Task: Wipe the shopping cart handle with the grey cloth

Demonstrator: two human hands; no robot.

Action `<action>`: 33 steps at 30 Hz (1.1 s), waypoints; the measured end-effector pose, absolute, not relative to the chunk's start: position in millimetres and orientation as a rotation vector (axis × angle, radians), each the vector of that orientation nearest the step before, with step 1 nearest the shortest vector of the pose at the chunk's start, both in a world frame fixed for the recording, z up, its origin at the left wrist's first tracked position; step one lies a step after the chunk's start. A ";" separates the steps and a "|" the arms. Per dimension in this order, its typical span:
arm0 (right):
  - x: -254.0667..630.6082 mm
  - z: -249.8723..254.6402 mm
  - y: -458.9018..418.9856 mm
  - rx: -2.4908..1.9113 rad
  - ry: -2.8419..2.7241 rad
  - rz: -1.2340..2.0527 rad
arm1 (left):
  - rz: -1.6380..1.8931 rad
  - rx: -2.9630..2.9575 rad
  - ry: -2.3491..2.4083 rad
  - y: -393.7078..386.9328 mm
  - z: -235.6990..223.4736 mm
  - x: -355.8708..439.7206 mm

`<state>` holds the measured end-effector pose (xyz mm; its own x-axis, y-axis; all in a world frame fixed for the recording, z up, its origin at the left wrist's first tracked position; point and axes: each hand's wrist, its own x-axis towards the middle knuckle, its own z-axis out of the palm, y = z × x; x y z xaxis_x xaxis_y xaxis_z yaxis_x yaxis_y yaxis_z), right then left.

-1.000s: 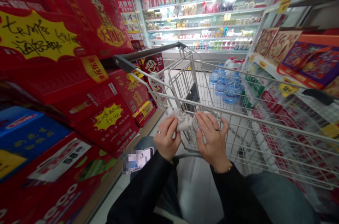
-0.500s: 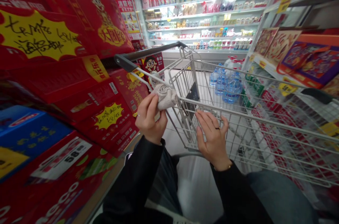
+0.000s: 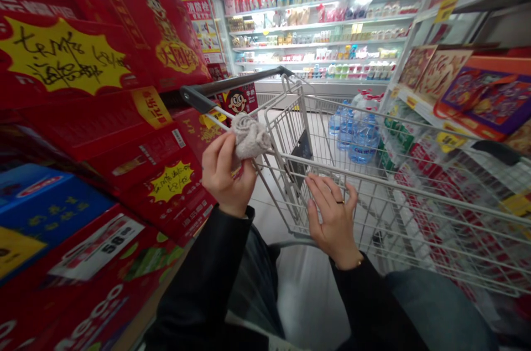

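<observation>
A bunched greyish-white cloth [image 3: 251,137] is pinched between the thumb and fingers of my left hand [image 3: 229,174], against the side rail of the shopping cart near its handle end. My right hand [image 3: 332,218] rests at the wire side of the shopping cart [image 3: 398,182], fingers stretched out along an upper wire, thumb apart, with nothing in it. The dark cart handle [image 3: 236,82] lies beyond my left hand. A ring shows on one finger of the right hand.
Red gift boxes [image 3: 166,168] with yellow price signs are stacked close on the left. Large water bottles [image 3: 363,135] stand on the floor beyond the cart. A lit refrigerated shelf [image 3: 323,24] spans the back, and a goods shelf [image 3: 435,107] runs along the right.
My left hand and the cloth have shifted left and slightly up along the rail toward the handle. The right hand stays in nearly the same place on the cart.
</observation>
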<state>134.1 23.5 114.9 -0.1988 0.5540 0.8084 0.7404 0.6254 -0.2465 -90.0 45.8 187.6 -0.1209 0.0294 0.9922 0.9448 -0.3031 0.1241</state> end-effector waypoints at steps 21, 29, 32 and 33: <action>134.7 117.4 23.3 -1.048 -1.898 -0.247 | -1.388 -1.667 -1.211 32.4 136.4 -64.3; 137.0 115.8 23.0 -1.034 -1.902 -0.232 | -1.438 -1.620 -1.223 29.4 149.6 -76.0; 134.6 116.1 22.5 -1.037 -1.884 -0.244 | -1.495 -1.485 -1.235 37.0 178.7 -80.3; 133.9 116.3 22.4 -1.044 -1.884 -0.249 | -1.498 -1.482 -1.241 37.8 179.6 -78.1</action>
<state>133.9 22.4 116.3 -0.2001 0.5588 0.8048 0.7487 0.6171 -0.2423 -78.1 37.8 179.6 -0.1184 0.1504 0.9815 0.9363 -0.3123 0.1608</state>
